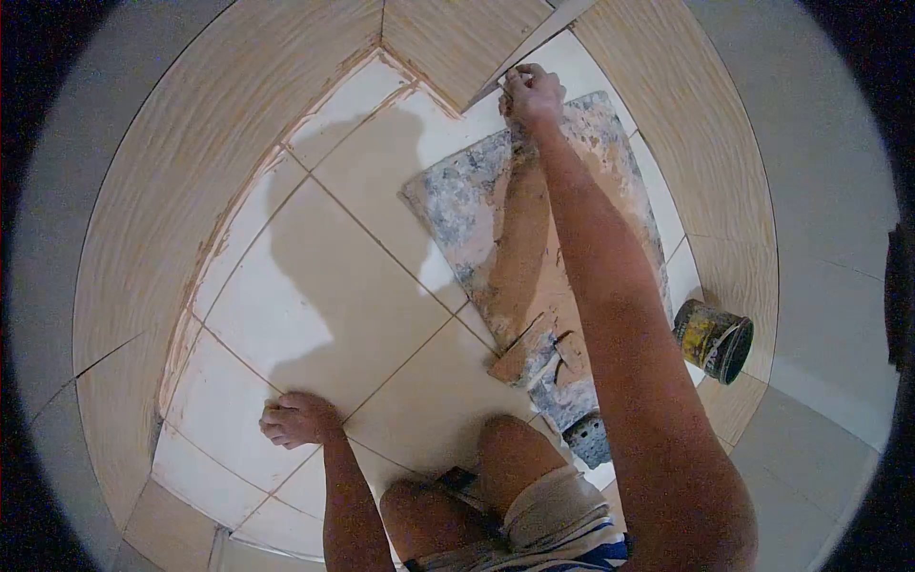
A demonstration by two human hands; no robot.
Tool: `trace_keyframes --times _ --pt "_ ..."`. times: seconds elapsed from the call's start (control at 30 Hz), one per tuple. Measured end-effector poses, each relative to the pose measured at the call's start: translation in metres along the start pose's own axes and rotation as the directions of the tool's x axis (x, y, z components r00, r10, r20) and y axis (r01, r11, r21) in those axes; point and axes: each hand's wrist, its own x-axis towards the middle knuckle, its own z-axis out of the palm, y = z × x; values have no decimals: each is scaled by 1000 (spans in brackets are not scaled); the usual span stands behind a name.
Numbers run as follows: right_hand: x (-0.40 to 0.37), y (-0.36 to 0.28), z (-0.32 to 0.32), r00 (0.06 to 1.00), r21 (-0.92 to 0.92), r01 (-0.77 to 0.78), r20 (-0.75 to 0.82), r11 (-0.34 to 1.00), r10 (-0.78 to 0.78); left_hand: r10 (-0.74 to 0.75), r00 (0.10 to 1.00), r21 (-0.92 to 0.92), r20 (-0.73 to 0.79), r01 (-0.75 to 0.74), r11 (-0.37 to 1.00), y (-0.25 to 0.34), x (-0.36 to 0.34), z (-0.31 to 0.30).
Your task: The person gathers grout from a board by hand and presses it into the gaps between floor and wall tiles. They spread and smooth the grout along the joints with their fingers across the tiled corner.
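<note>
Right hand [531,95] out at full stretch, fingers curled and bunched at the tips, right by the corner of the protruding wood-grain wall tile [457,43]! It looks like a pinch, but the fingertips are too small to read: I cannot tell whether the grip is pressed together or closed on something thin.

The tile sits at the far end of the floor, its corner jutting towards the person. From that corner one lower edge runs off to the upper right, past the fingers; the other heads up and left into the recess. That right-hand edge gives the line to follow, and its long axis slants away from the body.

The step in hand, I'd judge, is detail work along the foot of that tile; the next move calls for a steady reach and light fingers following the edge.

Under the right forearm [610,257] lies a mottled board [456,214], smeared with brown paste [519,253], slanting across the floor tiles [381,334]. At its near end, scraps [524,353] are bunched up, with a grey, pitted block [588,440] just beside. Off to the right, a stained tin [710,341]; upright or tipped, I can't call it.

Over on the left, the left hand [300,419] is down at the floor tiles, fingers curled in, contents hidden. Beyond it, brown smears trace the foot of the left wall [191,153].
</note>
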Motion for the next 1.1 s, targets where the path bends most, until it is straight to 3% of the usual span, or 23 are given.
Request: trace_keyframes --times 0.1,0.17,0.43,0.5,0.53,0.67,0.73,0.83,0.97,1.03,1.07,1.1 --pt "1 6 5 997 -41 56 58 998 -54 -16 1000 -3 24 16 1000 -2 1 0" --pt "-20 -8 -2 995 44 69 -75 997 -66 5 1000 -8 -10 -5 1000 -3 0 3" --pt "-42 -28 2 995 46 -22 -95 999 26 -21 999 42 24 20 999 3 1 -4" --pt "-47 -39 -9 994 -199 78 96 977 -60 -44 998 51 43 42 998 5 2 -7" --pt "-44 -49 -23 956 -120 21 293 993 15 -34 999 44 28 33 998 4 2 -6" --pt "-25 -26 -11 914 -56 163 385 985 -130 -14 1000 -17 -16 14 1000 5 0 -8" --pt "-9 -22 1 797 180 -37 598 983 -79 -22 1000 -21 7 22 1000 4 0 -10" --pt "-21 -35 9 874 229 -87 485 970 -36 -46 998 -10 40 46 999 7 1 -12" --pt "-39 -44 -1 845 331 -143 532 933 -59 -28 999 49 -25 29 998 1 1 1" --pt "-40 -53 -9 767 37 -91 640 995 47 -44 999 57 -1 44 997 5 3 -8" --pt "-45 -56 -14 769 32 -90 637 995 49 -62 998 65 28 60 996 8 1 -11" --pt "-51 -57 -16 704 6 -68 709 998 44 -62 998 63 32 59 996 7 -1 -9"
